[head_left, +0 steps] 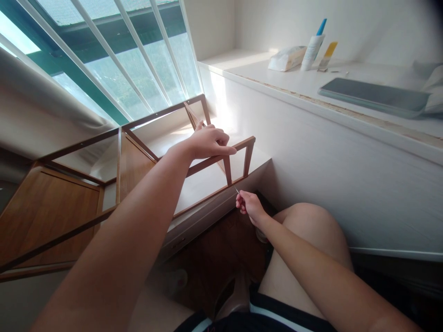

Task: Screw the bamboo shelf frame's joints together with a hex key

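A brown wooden shelf frame (pixel 211 161) lies on the white sill, its slim bars running from the left edge to the right end. My left hand (pixel 210 140) rests over its upper bar near that end, thumb along the wood and fingers curled round it. Below, my right hand (pixel 249 205) is closed on a thin metal rod (pixel 236 189), perhaps a hex key. The rod's tip points at the lower bar, close to the foot of a slanted strut (pixel 227 170). Whether tip and wood touch, I cannot tell.
Wooden panels (pixel 65 212) fill the frame's left part. A barred window (pixel 131 55) is behind. On the white counter (pixel 242 64) at right are a tissue pack (pixel 286 59), a blue-nozzled white bottle (pixel 313 51), a yellow-ended scraper-like piece (pixel 328 53) and a dark flat device (pixel 374 96).
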Motion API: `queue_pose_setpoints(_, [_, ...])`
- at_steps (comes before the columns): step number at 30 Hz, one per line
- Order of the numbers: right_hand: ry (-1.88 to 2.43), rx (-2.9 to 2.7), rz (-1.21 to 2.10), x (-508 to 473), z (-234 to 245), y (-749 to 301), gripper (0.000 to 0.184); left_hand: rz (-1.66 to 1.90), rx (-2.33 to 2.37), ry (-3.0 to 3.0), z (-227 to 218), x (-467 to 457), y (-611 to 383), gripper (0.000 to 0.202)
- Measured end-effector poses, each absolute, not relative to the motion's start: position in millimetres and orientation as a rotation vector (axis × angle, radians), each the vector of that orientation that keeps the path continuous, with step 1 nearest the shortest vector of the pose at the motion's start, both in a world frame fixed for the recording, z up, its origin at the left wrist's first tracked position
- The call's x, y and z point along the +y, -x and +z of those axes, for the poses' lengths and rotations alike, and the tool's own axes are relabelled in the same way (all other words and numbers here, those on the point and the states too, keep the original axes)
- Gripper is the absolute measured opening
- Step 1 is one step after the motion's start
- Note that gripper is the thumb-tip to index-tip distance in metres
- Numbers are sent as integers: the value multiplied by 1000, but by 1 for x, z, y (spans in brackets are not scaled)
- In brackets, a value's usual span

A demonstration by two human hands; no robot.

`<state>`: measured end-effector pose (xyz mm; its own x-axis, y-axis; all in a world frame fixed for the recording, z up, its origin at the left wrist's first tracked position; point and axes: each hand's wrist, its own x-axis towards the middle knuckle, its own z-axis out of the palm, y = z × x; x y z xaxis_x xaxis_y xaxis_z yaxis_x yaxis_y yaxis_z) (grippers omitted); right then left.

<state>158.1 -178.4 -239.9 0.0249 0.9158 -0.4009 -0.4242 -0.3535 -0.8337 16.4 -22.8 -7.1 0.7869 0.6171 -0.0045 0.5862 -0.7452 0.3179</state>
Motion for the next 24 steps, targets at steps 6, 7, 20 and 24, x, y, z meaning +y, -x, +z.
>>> queue_pose_setpoints(6, [1180,-443,1649,-185,-238,-163,26,138,916,-2674,-6,-23,-17,37])
queue_pose_setpoints(7, [1199,-444,1629,-186,-239,-164,25,142,911,-2675,-6,-23,-17,40])
queue_pose_setpoints(20, [1364,-1323,762,-189,-217,-174,31,149,928,-2701,2,-25,-13,50])
queue_pose_setpoints(24, [1460,-1405,783,-191,-203,-181,34,175,931,-2704,3,-27,-11,52])
